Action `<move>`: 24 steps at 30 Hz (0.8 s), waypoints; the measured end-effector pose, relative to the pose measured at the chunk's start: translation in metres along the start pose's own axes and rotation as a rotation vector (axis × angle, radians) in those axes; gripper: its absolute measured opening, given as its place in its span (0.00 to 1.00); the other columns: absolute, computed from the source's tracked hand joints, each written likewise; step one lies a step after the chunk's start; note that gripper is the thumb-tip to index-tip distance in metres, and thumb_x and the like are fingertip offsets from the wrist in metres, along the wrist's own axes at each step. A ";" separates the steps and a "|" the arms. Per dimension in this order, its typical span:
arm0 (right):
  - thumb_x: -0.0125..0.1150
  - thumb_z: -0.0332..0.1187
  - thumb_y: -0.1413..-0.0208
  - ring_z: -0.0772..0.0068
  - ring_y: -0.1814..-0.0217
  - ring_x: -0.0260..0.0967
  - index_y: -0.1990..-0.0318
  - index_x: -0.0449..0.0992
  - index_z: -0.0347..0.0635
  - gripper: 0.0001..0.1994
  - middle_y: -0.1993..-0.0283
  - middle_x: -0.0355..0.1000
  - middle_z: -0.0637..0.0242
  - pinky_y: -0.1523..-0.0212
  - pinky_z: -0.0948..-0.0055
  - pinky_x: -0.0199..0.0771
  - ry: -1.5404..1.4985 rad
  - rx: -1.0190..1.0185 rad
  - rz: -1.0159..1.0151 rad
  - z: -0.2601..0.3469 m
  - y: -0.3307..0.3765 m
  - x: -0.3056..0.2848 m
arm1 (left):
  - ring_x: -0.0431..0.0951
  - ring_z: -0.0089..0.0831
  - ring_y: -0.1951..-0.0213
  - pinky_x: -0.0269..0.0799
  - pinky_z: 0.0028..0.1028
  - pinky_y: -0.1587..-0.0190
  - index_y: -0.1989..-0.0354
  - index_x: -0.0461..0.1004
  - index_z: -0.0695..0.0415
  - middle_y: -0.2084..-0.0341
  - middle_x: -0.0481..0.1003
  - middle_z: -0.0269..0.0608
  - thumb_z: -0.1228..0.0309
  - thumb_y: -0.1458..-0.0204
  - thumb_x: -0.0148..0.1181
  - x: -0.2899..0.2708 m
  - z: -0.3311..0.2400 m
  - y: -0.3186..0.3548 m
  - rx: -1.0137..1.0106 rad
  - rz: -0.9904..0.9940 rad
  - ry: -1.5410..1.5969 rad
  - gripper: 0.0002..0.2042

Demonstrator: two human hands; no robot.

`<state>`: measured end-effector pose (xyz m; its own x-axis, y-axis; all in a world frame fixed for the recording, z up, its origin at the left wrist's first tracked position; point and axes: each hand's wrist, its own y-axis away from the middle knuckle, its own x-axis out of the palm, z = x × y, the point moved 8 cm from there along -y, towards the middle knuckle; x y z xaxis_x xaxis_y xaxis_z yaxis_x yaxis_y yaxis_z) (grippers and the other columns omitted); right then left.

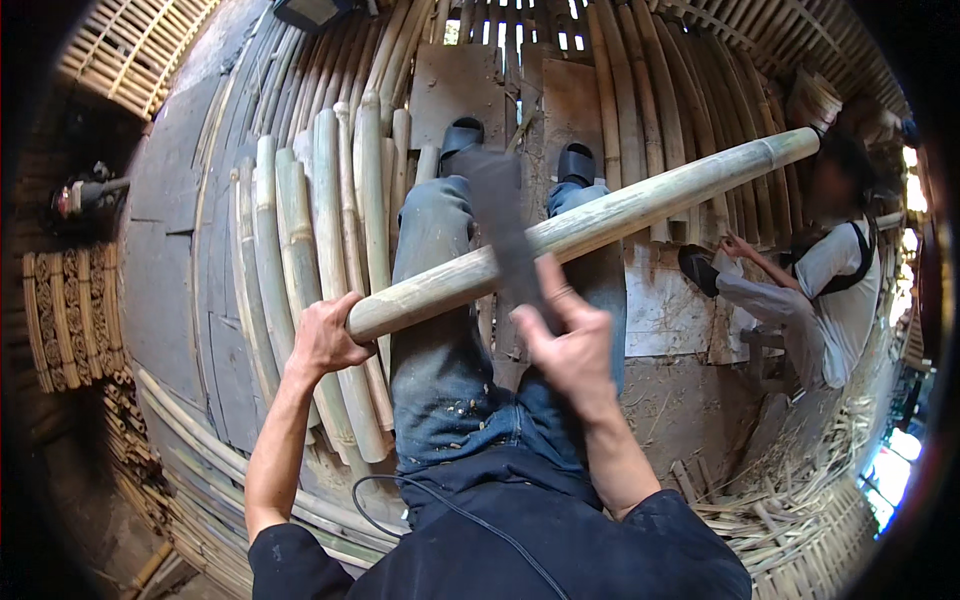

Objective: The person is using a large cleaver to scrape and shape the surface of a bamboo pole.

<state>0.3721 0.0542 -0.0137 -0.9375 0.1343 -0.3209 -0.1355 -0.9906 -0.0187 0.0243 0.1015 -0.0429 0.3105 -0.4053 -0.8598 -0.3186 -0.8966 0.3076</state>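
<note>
1. Your bamboo pole (pixel 660 203) slants across above your legs (pixel 435 375) — its long axis runs from near left to far right.
2. Your left hand (pixel 328 336) is on it, fingers clamped round the near end.
3. Your right hand (pixel 575 350) sits just nearside of the pole's middle, fingers gripping a dark blade (pixel 502 215) that crosses it steeply — blur hides whether they touch.
</note>
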 end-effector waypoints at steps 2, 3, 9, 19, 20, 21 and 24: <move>0.74 0.29 0.39 0.72 0.59 0.85 0.23 0.69 0.46 0.36 0.49 0.87 0.50 0.56 0.69 0.85 -0.002 0.155 -0.123 0.003 -0.019 -0.039 | 0.86 0.57 0.60 0.83 0.45 0.55 0.55 0.82 0.58 0.65 0.84 0.57 0.66 0.68 0.75 -0.001 -0.003 0.002 0.012 -0.036 -0.002 0.26; 0.73 0.28 0.39 0.71 0.57 0.85 0.23 0.69 0.44 0.36 0.47 0.87 0.52 0.53 0.70 0.85 0.001 0.281 -0.167 0.007 -0.026 -0.053 | 0.86 0.57 0.60 0.83 0.45 0.55 0.55 0.82 0.58 0.65 0.84 0.57 0.66 0.68 0.75 -0.002 -0.005 0.002 0.004 -0.038 0.009 0.26; 0.73 0.34 0.39 0.63 0.61 0.88 0.22 0.68 0.57 0.37 0.59 0.86 0.46 0.56 0.66 0.87 0.095 0.000 0.064 0.019 0.000 0.022 | 0.86 0.57 0.62 0.83 0.45 0.58 0.56 0.82 0.58 0.66 0.84 0.57 0.67 0.69 0.76 -0.004 -0.007 0.000 0.046 -0.063 0.004 0.25; 0.76 0.35 0.41 0.66 0.65 0.87 0.22 0.69 0.59 0.38 0.60 0.87 0.48 0.61 0.64 0.86 0.050 0.006 0.081 0.010 0.006 0.013 | 0.85 0.59 0.64 0.83 0.46 0.56 0.52 0.83 0.60 0.70 0.82 0.61 0.62 0.72 0.78 -0.006 0.013 -0.014 0.070 0.079 0.092 0.31; 0.75 0.33 0.40 0.70 0.64 0.86 0.22 0.69 0.56 0.37 0.60 0.88 0.49 0.60 0.66 0.86 0.070 0.042 0.037 0.005 0.002 -0.006 | 0.85 0.57 0.65 0.83 0.44 0.56 0.53 0.83 0.64 0.70 0.82 0.60 0.63 0.74 0.79 -0.010 0.017 -0.020 0.129 0.102 0.126 0.33; 0.74 0.32 0.40 0.74 0.64 0.85 0.22 0.69 0.52 0.37 0.59 0.88 0.50 0.60 0.68 0.86 0.087 0.076 -0.003 -0.001 -0.001 -0.022 | 0.85 0.55 0.66 0.82 0.42 0.57 0.53 0.83 0.67 0.70 0.82 0.60 0.63 0.75 0.79 -0.014 0.018 -0.025 0.183 0.124 0.159 0.34; 0.76 0.30 0.41 0.79 0.63 0.82 0.23 0.70 0.49 0.37 0.58 0.88 0.53 0.60 0.72 0.83 0.150 0.095 -0.100 -0.004 -0.006 -0.059 | 0.86 0.50 0.63 0.82 0.41 0.54 0.53 0.83 0.69 0.69 0.83 0.60 0.62 0.76 0.77 -0.023 0.031 -0.051 0.190 0.186 0.169 0.35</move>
<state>0.4295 0.0520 0.0018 -0.8607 0.2198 -0.4592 -0.2621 -0.9646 0.0297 0.0055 0.1625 -0.0517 0.3701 -0.5976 -0.7113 -0.5409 -0.7611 0.3580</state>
